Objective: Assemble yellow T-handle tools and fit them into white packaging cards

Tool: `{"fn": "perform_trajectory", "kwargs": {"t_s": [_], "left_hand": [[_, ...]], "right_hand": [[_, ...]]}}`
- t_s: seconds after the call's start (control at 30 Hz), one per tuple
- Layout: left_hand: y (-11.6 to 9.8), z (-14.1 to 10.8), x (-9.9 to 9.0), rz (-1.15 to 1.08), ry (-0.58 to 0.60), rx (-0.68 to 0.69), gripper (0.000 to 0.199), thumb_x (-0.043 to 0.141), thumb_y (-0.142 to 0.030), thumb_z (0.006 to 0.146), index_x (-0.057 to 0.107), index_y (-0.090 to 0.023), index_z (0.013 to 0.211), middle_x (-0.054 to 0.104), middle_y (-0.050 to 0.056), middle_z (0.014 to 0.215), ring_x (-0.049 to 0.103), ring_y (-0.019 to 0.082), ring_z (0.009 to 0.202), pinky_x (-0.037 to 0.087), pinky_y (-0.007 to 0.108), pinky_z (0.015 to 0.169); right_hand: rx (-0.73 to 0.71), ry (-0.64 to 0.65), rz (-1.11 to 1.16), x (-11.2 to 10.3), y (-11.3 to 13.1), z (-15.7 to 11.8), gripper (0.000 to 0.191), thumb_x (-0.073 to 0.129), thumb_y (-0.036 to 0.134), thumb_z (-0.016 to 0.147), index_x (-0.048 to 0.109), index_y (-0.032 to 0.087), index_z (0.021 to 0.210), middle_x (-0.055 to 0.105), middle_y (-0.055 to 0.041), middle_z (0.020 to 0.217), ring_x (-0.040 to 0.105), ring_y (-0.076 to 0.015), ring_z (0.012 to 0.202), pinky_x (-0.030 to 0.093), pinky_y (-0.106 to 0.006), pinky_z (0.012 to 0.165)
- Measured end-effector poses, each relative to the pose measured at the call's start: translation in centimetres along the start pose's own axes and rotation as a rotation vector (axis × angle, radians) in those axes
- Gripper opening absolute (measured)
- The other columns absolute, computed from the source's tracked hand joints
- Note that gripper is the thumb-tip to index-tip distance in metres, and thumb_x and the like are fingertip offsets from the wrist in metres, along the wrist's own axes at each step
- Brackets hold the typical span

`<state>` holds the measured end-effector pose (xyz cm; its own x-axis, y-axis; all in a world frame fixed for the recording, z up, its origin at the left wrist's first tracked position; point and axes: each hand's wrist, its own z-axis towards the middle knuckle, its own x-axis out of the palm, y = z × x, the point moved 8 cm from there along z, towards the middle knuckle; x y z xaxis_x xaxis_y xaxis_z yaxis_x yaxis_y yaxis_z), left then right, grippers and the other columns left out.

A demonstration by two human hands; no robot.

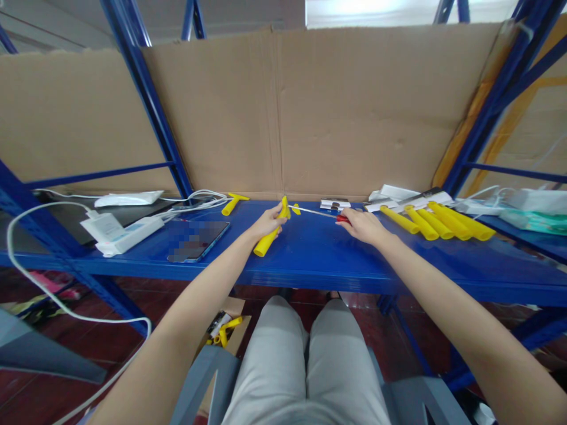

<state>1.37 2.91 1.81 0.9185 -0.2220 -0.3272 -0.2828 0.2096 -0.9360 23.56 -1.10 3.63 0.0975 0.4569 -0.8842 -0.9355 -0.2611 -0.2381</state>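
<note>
My left hand (pixel 267 223) is closed round a yellow T-shaped plastic handle (pixel 266 243), its thick tube pointing down toward me and its crosspiece up. In my right hand (pixel 361 225) is a screwdriver (pixel 342 219) with a red grip. Its thin metal shaft runs left, with the tip at the crosspiece of the yellow handle; whether it touches a screw there is too small to tell. A small yellow piece (pixel 296 209) lies on the blue shelf just behind the shaft. Another yellow T-shaped handle rests farther left (pixel 234 202).
Several yellow tubular handles (pixel 436 223) lie in a row at right, by white packets (pixel 392 193). A phone (pixel 199 241), a white power strip (pixel 129 235) and cables occupy the left of the blue shelf (pixel 310 254). Cardboard (pixel 354 112) stands behind. Below, a box (pixel 239 336) holds yellow parts.
</note>
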Motion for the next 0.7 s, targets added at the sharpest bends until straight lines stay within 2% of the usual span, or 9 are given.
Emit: {"fn": "perform_trajectory", "kwargs": {"t_s": [0.23,0.4,0.7], "left_hand": [[-0.21,0.05,-0.04,0.002,0.018,0.040,0.069,0.051,-0.005,0.082,0.030,-0.020,0.146,0.056,-0.004,0.068,0.043,0.004,0.038,0.037,0.017,0.040],[-0.20,-0.13,0.06,0.018,0.010,0.008,0.067,0.048,-0.005,0.084,0.028,-0.018,0.147,0.052,-0.006,0.065,0.043,0.004,0.037,0.036,0.017,0.038],[0.34,0.44,-0.05,0.014,-0.007,-0.003,0.067,0.050,-0.005,0.083,0.030,-0.019,0.145,0.056,-0.004,0.070,0.043,0.004,0.038,0.037,0.017,0.039]], "right_hand": [[0.017,0.052,0.017,0.13,0.15,-0.08,0.035,0.034,0.041,0.096,0.055,0.016,0.108,0.069,-0.0156,0.100,0.065,-0.0278,0.091,0.040,-0.031,0.070],[0.012,0.073,0.049,0.44,0.26,-0.02,0.033,0.033,0.039,0.097,0.055,0.017,0.107,0.070,-0.0145,0.103,0.066,-0.0266,0.092,0.041,-0.031,0.071],[0.024,0.133,0.066,0.83,0.34,0.01,0.031,0.035,0.038,0.096,0.055,0.017,0.107,0.070,-0.0134,0.103,0.067,-0.0266,0.091,0.042,-0.031,0.070]]}}
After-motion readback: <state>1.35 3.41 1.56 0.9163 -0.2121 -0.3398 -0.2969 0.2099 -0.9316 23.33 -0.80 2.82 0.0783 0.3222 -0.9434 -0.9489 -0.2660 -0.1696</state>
